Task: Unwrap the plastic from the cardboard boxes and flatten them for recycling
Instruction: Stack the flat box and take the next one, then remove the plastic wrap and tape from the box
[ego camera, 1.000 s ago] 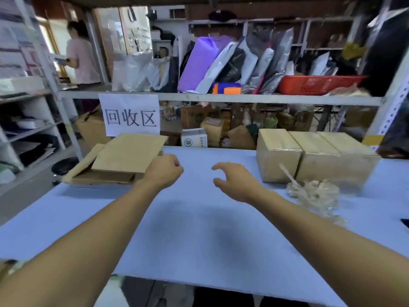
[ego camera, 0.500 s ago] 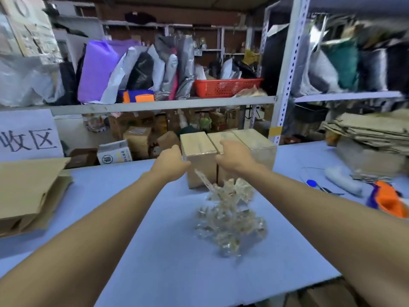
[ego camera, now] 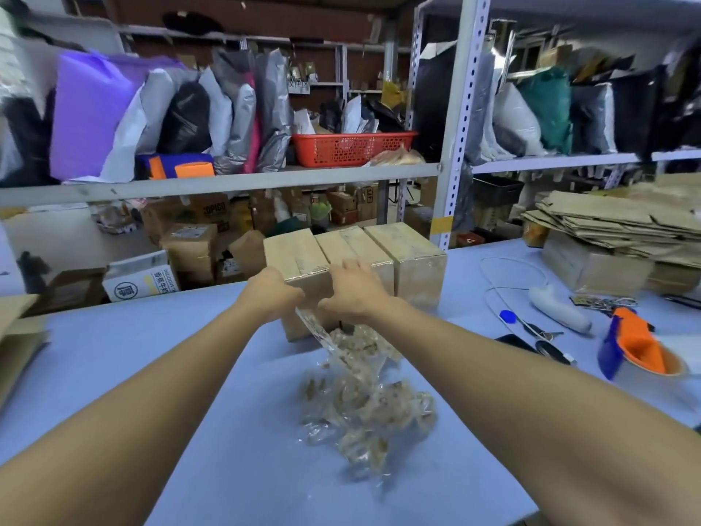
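Observation:
Three plastic-wrapped cardboard boxes stand side by side at the back of the blue table [ego camera: 227,430]. My left hand [ego camera: 271,294] grips the near left corner of the leftmost box [ego camera: 294,256]. My right hand [ego camera: 351,288] lies over that box's near top edge, fingers curled on it, next to the middle box [ego camera: 354,242]. The right box [ego camera: 411,252] is untouched. A strip of clear plastic runs down from between my hands into a crumpled heap of plastic wrap [ego camera: 364,404] lying on the table in front of the boxes.
Flattened cardboard [ego camera: 15,336] lies at the left edge, and a stack of flattened boxes [ego camera: 622,222] at the right. A white tool with a cable [ego camera: 557,307], keys, a phone and an orange-blue item [ego camera: 641,347] lie on the right. Shelves with bags and a red basket [ego camera: 352,146] stand behind.
The view swung right from the flattened cardboard to the three boxes. Both hands reached forward and took hold of the leftmost box.

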